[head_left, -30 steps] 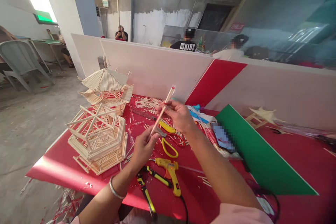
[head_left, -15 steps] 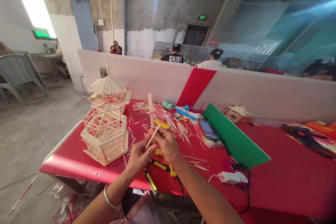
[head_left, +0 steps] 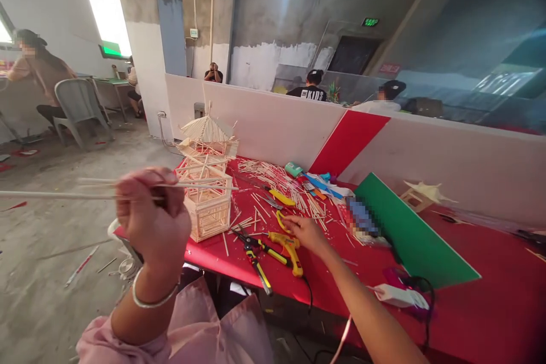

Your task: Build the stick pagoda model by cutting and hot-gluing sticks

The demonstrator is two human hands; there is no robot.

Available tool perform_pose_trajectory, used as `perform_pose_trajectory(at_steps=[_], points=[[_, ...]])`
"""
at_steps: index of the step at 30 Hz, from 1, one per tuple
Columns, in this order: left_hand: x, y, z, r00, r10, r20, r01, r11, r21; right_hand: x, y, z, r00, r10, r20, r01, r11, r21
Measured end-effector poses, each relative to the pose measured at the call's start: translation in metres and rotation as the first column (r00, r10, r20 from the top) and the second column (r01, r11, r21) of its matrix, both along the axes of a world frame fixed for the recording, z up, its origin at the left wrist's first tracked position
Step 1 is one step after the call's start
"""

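Several thin wooden sticks jut out both sides of my left hand, which is closed around them and raised at the left, in front of the stick pagoda model. Over the table, my right hand has its fingers pinched at the yellow handle of a pair of scissors. Just below that hand lies a yellow glue gun. Pliers with black and yellow handles rest beside the gun, near the table's front edge.
Loose sticks are scattered over the red table. A green board leans at the right, near a small stick house and a white power strip. A low white partition runs behind; people sit beyond it.
My hands were together over the table with a stick between them. Now my left hand has swung up and left with sticks, and my right has moved to the scissors. The view has turned left.
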State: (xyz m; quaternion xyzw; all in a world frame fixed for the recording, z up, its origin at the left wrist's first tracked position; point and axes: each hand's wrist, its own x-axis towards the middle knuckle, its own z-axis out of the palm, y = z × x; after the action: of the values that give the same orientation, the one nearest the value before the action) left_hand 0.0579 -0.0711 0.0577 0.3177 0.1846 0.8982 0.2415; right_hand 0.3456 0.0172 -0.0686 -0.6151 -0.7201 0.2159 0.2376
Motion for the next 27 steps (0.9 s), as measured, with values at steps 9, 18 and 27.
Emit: perform_pose_trajectory(at_steps=[9, 18, 27], points=[[0.020, 0.044, -0.058, 0.935, -0.342, -0.091, 0.285, 0.880, -0.380, -0.052, -0.005, 0.056, 0.979, 0.184, -0.084, -0.167, 0.971, 0.173], [0.043, 0.037, -0.082, 0.731, -0.663, -0.160, 0.502, 0.682, -0.532, -0.123, -0.083, 0.017, 0.886, 0.314, -0.342, -0.218, 0.932, 0.290], [-0.023, 0.014, -0.132, 0.624, -0.606, -0.494, 0.097, 0.687, -0.720, -0.095, -0.113, -0.043, 0.992, -0.107, 0.060, 0.099, 0.987, 0.129]])
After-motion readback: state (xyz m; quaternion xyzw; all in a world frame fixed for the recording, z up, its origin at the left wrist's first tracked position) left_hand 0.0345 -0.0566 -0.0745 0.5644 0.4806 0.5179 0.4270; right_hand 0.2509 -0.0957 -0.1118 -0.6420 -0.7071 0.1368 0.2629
